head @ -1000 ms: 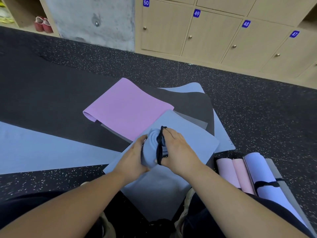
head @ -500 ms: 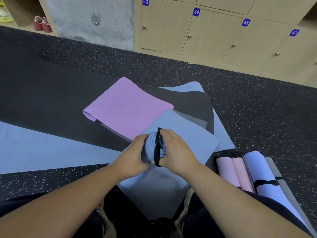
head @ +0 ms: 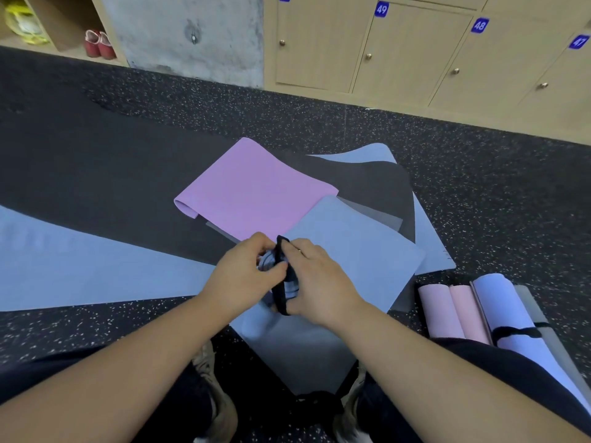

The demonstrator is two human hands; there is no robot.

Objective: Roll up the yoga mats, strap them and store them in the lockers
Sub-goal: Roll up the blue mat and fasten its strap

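Partway through, by the look of it: both hands hold a rolled blue mat (head: 292,284) end-on in front of the knees, over a flat blue mat (head: 351,260). The left hand (head: 238,279) curls its fingers round the roll's end; the right hand (head: 319,284) pinches a black strap (head: 282,273) looped round the roll, so strapping seems in hand, not finished. Right of the roll lie four rolled mats (head: 479,311), only one visibly strapped. Beyond the roll a pink mat (head: 252,190), a black one and more blue ones lie unrolled on the speckled floor (head: 479,193). Past those, the lockers (head: 412,49), numbered 47 to 49, stand closed; nothing looks stored.
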